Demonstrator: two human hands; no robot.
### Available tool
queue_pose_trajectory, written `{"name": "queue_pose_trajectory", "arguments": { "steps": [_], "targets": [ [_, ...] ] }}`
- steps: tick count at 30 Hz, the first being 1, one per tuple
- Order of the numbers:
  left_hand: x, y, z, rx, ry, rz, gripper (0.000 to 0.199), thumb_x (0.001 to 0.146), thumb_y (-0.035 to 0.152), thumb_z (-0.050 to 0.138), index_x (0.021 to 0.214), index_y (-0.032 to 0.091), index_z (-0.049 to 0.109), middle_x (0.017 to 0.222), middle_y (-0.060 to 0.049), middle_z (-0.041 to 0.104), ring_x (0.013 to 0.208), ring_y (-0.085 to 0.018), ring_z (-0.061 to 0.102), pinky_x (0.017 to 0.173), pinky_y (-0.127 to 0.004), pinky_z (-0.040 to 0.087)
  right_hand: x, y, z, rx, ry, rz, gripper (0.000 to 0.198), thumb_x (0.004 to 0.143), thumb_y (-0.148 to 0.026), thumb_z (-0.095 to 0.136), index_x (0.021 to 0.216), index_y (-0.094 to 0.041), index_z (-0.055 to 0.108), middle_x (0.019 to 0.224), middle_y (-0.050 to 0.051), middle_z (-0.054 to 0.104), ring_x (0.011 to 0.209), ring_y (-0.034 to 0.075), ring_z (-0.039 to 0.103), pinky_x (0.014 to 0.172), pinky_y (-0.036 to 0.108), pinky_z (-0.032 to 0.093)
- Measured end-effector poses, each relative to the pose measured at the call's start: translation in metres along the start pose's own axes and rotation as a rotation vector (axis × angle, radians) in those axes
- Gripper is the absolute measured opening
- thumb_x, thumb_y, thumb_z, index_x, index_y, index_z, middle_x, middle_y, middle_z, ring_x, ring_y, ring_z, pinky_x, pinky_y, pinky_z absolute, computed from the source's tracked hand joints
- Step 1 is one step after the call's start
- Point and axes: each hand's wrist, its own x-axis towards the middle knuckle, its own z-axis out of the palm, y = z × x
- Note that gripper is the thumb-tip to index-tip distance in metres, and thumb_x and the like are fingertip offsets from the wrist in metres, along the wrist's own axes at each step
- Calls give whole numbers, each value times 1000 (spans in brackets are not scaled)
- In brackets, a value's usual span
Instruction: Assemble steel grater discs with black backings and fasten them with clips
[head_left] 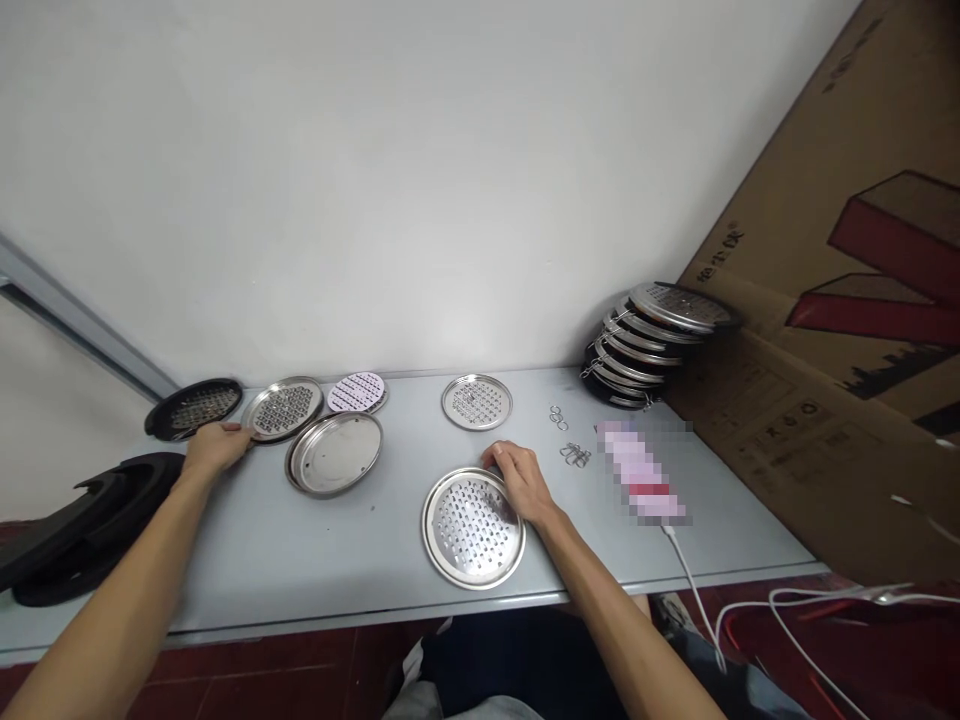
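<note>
My left hand [216, 448] reaches to the left side, its fingers closed at the near edge of a rimmed round metal disc with rows of grater-like holes [283, 405]. My right hand [519, 478] is curled over the upper right rim of a similar perforated metal disc [478, 528], which lies flat near the table's front edge. Its fingertips are partly hidden behind the rim. Between the hands, a stack of plain shallow metal rings or lids [337, 455] leans slightly. Behind it lies a pale purple perforated disc [357, 392].
Another perforated disc [477, 402] lies by the wall. Small metal rings [559, 418] and wire clips [576, 455] sit to the right. A tall stack of clipped discs [645, 345] leans near a cardboard box [825, 400]. Black parts [97, 520] and a cable [694, 590] flank the table.
</note>
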Motion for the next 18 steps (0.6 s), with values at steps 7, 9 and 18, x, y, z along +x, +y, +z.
{"name": "queue_pose_trajectory", "arguments": {
  "steps": [7, 9, 18],
  "targets": [
    [3, -10, -8, 131, -45, -319, 30, 97, 38, 63, 114, 13, 65, 111, -7, 68, 96, -21, 68, 83, -40, 59, 0, -1, 0, 3, -3, -3, 51, 105, -45, 34, 73, -20, 66, 76, 4, 68, 76, 20, 62, 75, 32, 44],
    [3, -4, -12, 137, 10, -331, 27, 91, 37, 68, 94, 10, 68, 95, -8, 70, 90, -25, 68, 81, -44, 58, 0, -2, 0, 0, -2, -5, 52, 105, -45, 34, 73, -20, 66, 75, 4, 68, 75, 20, 62, 75, 32, 44],
    [-2, 35, -25, 93, 165, -300, 17, 68, 21, 67, 60, 17, 53, 57, -5, 60, 90, -34, 67, 89, -55, 51, 0, -3, 0, 6, 1, -7, 51, 104, -45, 35, 72, -20, 66, 75, 4, 68, 74, 20, 62, 74, 32, 43]
  ]
}}
